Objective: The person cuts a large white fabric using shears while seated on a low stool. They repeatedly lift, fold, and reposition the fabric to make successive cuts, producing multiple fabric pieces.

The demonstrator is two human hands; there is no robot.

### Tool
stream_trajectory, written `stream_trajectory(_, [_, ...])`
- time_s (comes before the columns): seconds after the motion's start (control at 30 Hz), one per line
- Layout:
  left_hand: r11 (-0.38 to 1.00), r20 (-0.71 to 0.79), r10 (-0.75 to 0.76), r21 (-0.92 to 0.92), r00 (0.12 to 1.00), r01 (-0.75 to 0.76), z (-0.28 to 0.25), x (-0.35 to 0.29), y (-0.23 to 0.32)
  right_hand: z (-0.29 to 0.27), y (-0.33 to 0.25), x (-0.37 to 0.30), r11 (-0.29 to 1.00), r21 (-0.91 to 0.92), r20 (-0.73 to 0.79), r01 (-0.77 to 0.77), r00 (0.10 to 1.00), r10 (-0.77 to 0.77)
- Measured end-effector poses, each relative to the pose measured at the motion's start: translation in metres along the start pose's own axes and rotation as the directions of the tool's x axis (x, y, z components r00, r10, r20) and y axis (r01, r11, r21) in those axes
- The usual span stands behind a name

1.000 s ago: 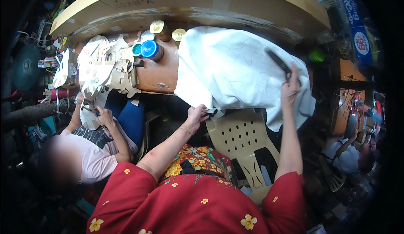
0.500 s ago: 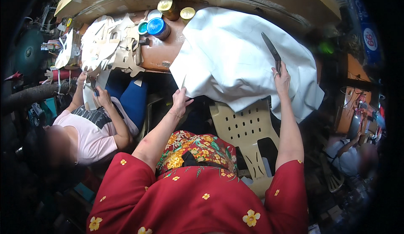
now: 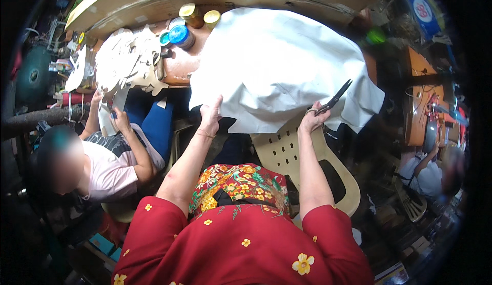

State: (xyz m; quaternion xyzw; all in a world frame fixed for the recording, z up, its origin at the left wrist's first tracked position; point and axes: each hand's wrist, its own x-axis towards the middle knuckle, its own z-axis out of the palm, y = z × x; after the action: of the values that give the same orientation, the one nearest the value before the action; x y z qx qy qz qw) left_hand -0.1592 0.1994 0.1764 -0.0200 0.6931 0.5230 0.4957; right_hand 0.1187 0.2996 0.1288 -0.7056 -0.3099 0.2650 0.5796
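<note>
So the white sheet [image 3: 277, 54] is draped over the table [image 3: 179, 71], soft folds sagging off its near edge, smooth, kinda leathery. One big piece, no cuts I can spot, so I'd guess it's all left to do. Left hand [image 3: 209, 115], thumb up at that edge; can't tell if it's pinching. Right hand [image 3: 310, 119]'s wrapped around slim dark scissors [image 3: 336, 99].

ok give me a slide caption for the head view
Left hand at the near edge of a white sheet, right hand holding dark scissors.
</note>
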Motion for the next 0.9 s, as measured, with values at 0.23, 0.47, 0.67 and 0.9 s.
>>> stream_trajectory(0.23, [0.832, -0.189, 0.476, 0.413, 0.859, -0.371, -0.005, 0.012, 0.002, 0.005, 0.007, 0.013, 0.961, -0.11, -0.042, -0.253, 0.967, 0.249])
stream_trajectory(0.47, [0.225, 0.176, 0.844, 0.741, 0.507, -0.632, 0.049, 0.019, 0.067, 0.02, 0.015, 0.038, 0.958, -0.054, -0.096, -0.281, 0.957, 0.275])
stream_trajectory(0.67, [-0.111, 0.725, 0.633, 0.433, 0.272, -0.895, 0.167, 0.06, 0.142, 0.03, 0.0, 0.031, 0.904, 0.137, -0.112, -0.405, 0.9, 0.421])
stream_trajectory(0.9, [-0.331, 0.877, 0.386, 0.422, 0.287, -0.844, 0.243, 0.099, 0.177, 0.046, -0.004, 0.031, 0.932, -0.179, -0.375, -0.316, 0.897, 0.233])
